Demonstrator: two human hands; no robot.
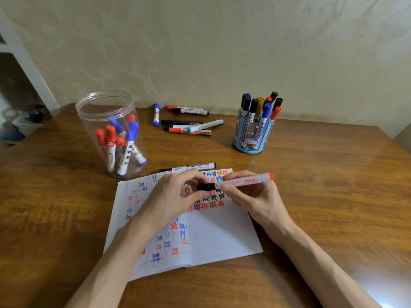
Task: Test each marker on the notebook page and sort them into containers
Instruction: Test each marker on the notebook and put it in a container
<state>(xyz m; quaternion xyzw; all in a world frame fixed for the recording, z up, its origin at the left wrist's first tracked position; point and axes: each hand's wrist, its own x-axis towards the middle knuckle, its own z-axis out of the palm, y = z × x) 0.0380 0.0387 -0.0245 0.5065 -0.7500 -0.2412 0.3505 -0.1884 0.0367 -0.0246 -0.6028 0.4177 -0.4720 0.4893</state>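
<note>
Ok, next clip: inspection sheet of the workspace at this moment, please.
Surface: wooden table.
Job's things: open notebook covered in test marks; clear jar holding red and blue markers; blue pen holder, full; loose markers at the back; black marker above the notebook.
Clutter: nothing seen.
Hands: right hand holds red-ended marker; left hand pinches its black end.
Cables: nothing seen.
Surroundings: pale wall; blurred doorway, left.

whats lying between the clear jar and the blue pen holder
A scatter of loose markers lies on the wooden table there, in the head view.
</note>
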